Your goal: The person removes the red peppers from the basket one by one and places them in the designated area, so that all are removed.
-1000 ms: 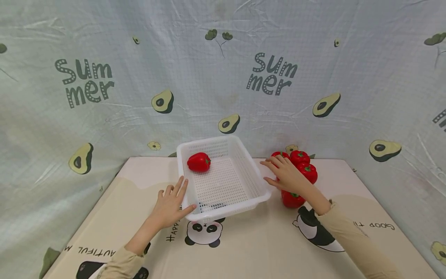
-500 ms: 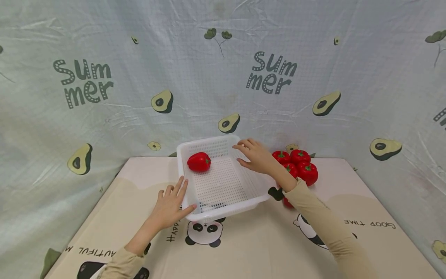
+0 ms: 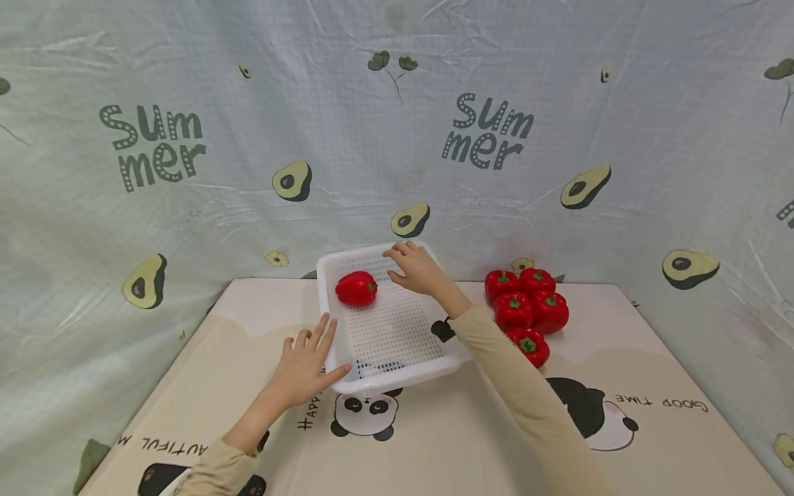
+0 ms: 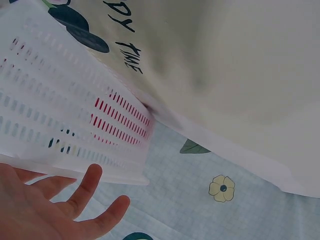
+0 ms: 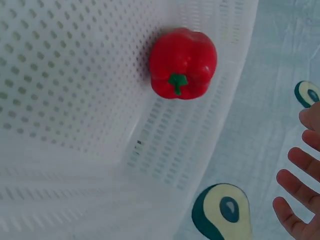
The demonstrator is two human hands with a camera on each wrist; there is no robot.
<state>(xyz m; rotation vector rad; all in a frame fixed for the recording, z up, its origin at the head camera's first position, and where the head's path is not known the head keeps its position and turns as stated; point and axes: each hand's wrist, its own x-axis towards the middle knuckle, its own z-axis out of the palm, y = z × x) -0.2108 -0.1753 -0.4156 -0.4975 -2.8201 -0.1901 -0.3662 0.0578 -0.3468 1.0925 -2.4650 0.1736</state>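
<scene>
A white perforated plastic basket (image 3: 366, 381) stands on the table, with one red bell pepper (image 3: 356, 288) lying in its far left corner. At the basket's left rim is my left hand (image 3: 305, 365), fingers spread and mostly straight; the left wrist view has those fingers right beside the slotted wall. My right hand (image 3: 420, 270) is over the basket's far right part, to the right of the pepper. Its fingers are loosely bent and hold nothing, and the right wrist view has the pepper (image 5: 183, 63) apart from them.
Right of the basket sits a cluster of several red bell peppers (image 3: 513, 310); the nearest pepper (image 3: 530, 346) is partly hidden by my right sleeve. A printed cloth (image 3: 347, 213) hangs behind the table's back edge. Panda drawings and lettering mark the tabletop (image 3: 434, 441).
My right hand has moved left from the pepper cluster, across the basket's right rim, to over the basket. The left hand, the basket and the pepper inside stay put.
</scene>
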